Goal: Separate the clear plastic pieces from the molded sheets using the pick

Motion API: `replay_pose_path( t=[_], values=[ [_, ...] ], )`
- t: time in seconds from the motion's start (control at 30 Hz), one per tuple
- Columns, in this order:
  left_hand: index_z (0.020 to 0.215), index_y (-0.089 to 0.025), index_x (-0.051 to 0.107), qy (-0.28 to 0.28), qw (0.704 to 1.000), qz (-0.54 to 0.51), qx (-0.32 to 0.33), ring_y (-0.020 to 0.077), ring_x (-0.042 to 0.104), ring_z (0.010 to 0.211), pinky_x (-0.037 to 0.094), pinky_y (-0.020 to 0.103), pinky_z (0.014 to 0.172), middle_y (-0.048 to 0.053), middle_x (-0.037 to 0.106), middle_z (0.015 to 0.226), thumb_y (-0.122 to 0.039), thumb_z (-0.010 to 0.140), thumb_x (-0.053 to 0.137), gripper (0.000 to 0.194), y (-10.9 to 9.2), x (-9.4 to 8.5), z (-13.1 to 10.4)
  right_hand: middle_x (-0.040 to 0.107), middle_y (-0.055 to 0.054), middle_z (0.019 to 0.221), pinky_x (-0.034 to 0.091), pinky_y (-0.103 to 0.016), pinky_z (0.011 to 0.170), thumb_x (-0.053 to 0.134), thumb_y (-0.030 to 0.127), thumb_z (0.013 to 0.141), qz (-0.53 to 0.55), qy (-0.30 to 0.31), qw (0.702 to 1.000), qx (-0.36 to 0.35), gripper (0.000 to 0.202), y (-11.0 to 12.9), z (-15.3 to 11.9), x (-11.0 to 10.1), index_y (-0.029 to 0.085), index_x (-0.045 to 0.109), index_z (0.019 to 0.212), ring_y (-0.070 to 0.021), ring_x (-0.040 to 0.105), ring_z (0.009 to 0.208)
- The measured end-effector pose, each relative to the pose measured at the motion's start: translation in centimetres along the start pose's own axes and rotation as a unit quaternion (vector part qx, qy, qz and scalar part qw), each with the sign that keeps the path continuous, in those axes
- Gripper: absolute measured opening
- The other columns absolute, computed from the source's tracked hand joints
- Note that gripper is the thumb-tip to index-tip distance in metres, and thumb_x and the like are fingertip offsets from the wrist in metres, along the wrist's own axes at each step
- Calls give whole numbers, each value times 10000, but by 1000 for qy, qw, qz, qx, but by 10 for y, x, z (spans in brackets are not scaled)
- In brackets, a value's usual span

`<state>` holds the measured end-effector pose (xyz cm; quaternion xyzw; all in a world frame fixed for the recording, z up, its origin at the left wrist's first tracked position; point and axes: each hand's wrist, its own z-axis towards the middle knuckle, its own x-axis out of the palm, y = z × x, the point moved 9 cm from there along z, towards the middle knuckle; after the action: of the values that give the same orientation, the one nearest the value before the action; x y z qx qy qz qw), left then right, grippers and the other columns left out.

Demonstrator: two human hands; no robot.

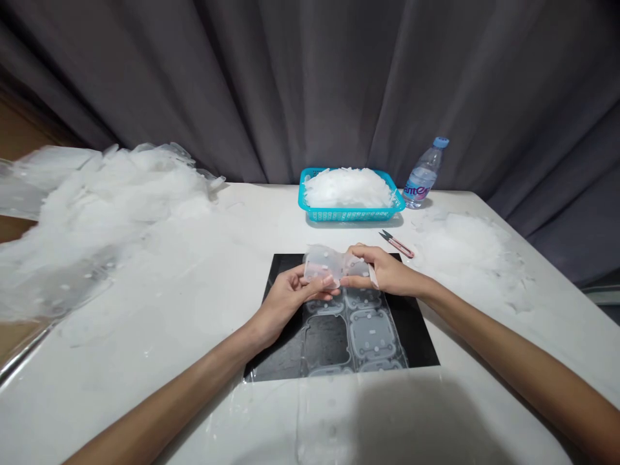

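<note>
My left hand (283, 300) pinches the left part of a translucent plastic piece (320, 263) with small round dots. My right hand (387, 271) grips the right part of it between thumb and fingers; whether this is one piece or two I cannot tell. Below both hands lies a clear plastic sheet (374, 334) with rows of rounded-square shapes, and one square in it is an open gap. The sheet rests on a black mat (419, 345) and runs past its near edge onto the white table (203, 400).
A blue basket (351, 215) heaped with white plastic pieces stands at the back, beside a water bottle (422, 174). Pink-handled thread snips (397, 244) lie behind my right hand. Piles of plastic film (126, 187) and scraps (469, 252) flank the mat.
</note>
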<state>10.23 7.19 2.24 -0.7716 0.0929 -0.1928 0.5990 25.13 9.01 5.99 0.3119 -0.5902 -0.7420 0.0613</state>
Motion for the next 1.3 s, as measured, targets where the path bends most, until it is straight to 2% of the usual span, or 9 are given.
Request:
replay_pose_path(
  t=[0.17,0.3,0.43,0.63,0.77,0.9,1.03,1.17,1.3],
  values=[
    [965,-136,811,-24,999,-24,-38,174,753,864,583,273,823,90,819,935,-423,773,908,359,10,-5,0,629,-3,943,446,-295,764,831,516,814,50,-11,999,9,442,2,-2,-2,199,611,1028,-176,567,829],
    [938,-138,819,-23,997,-51,-62,140,738,834,568,223,792,73,819,895,-415,746,932,356,15,-6,0,654,-44,969,460,-347,882,765,451,891,-23,-17,999,-30,286,11,-3,-1,192,688,983,-221,593,943],
    [919,-131,822,-24,994,-75,-72,113,713,788,558,193,763,60,806,845,-396,733,944,346,16,-3,-2,622,-52,994,474,-350,873,723,352,923,-62,-34,997,-43,221,11,-6,1,198,712,1081,-214,606,919],
    [889,-88,808,5,992,-58,-111,112,697,745,570,203,733,98,804,884,-356,748,938,329,25,10,-7,680,-60,981,441,-372,873,636,86,828,-189,-86,975,-77,294,-3,-2,-6,201,717,1086,-245,543,952],
    [891,-97,781,27,992,-31,-119,140,712,747,583,244,721,102,801,888,-354,768,921,317,25,11,-9,739,-72,1017,432,-386,893,636,98,847,-184,-54,980,-50,265,-13,1,-13,187,735,1076,-253,530,969],
    [941,-118,749,23,996,-1,-87,153,710,737,584,274,726,87,785,886,-367,776,906,338,14,4,-6,743,-58,1024,433,-393,927,756,264,877,-160,24,986,-37,147,-1,-3,-15,213,750,1014,-258,515,1027],
    [1024,-141,733,6,999,43,-29,176,703,756,582,292,728,68,759,895,-515,873,783,406,4,1,-2,755,-45,1042,429,-413,974,803,392,871,-142,72,987,-36,176,8,-6,-11,234,757,932,-264,513,1077],
    [863,-156,699,-24,986,144,77,180,653,775,556,284,763,22,696,818,-572,938,671,424,-8,0,-1,764,-55,1071,412,-425,1003,739,383,936,-152,49,986,-38,185,5,-4,-14,227,757,838,-264,511,1089],
    [949,-174,665,-13,974,199,104,190,678,804,541,281,781,16,700,850,-519,1003,600,355,-7,2,-6,731,-62,1184,397,-450,1029,777,421,904,-200,-44,978,-41,256,15,-2,-30,252,752,1095,-287,477,1151]
  ],
)
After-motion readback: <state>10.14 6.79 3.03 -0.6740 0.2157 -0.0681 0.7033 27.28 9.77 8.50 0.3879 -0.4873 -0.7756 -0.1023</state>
